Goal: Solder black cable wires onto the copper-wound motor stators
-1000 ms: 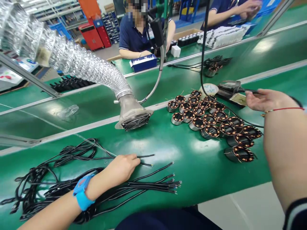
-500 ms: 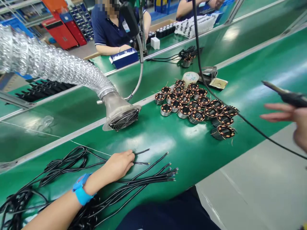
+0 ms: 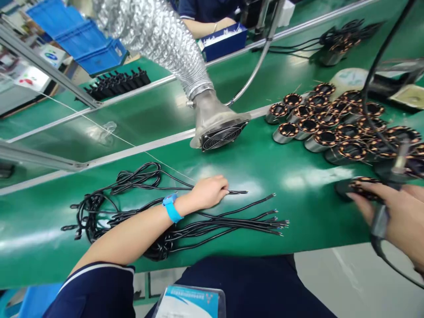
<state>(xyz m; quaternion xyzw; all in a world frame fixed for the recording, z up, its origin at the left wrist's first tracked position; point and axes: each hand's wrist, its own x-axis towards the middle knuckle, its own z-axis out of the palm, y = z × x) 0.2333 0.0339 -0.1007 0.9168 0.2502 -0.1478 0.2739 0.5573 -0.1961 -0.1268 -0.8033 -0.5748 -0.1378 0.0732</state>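
— Anything moved since half a second ago?
— Yes: right hand, down from mid-air to bench level, far right of the fan hood. Fingertips now touching a lone stator wound in copper.
— Grip on that side?
— Curled shut around a soldering iron, badly blurred, with the cable trailing off below the palm. Cannot tell how firmly.
— And the left hand?
— Same spot as before, just below and slightly left of the fan hood. Thumb and fingers pinched closed on a single black wire, bare end pointing right.
— Remaining wires?
— Wire bundle: flat on the green mat, further below the fan hood, under the left forearm, loops spreading away to the left.
— Other parts nearby?
— Cluster of stators right of the fan hood, packed against one another. Foil duct rising up and left from the hood. Blue box beyond it, on the far bench.
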